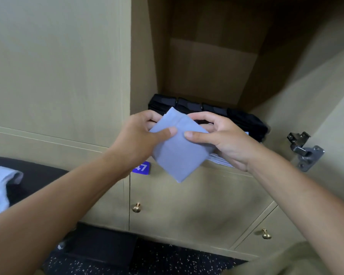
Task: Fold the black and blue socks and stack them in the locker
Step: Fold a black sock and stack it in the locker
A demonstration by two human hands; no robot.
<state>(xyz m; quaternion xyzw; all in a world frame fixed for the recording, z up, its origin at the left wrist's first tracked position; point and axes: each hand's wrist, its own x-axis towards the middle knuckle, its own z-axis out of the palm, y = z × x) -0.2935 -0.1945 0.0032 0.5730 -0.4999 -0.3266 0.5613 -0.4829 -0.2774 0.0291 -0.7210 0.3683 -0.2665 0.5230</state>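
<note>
A folded light-blue sock (177, 149) hangs in front of the open locker (207, 66), just outside its lower edge. My left hand (141, 135) pinches its left side, thumb on top. My right hand (220, 135) pinches its right side, thumb pressing the front face. Behind them, on the locker floor, lies a row of folded black socks (207, 110), partly hidden by my hands. A thin sliver of pale fabric (220, 161) shows under my right hand at the locker's front edge.
The locker door (326, 96) stands open at the right, its metal hinge (304, 149) close to my right wrist. More light-blue fabric (0, 185) lies on a dark bench at the left. Closed lockers with brass knobs (136, 207) sit below.
</note>
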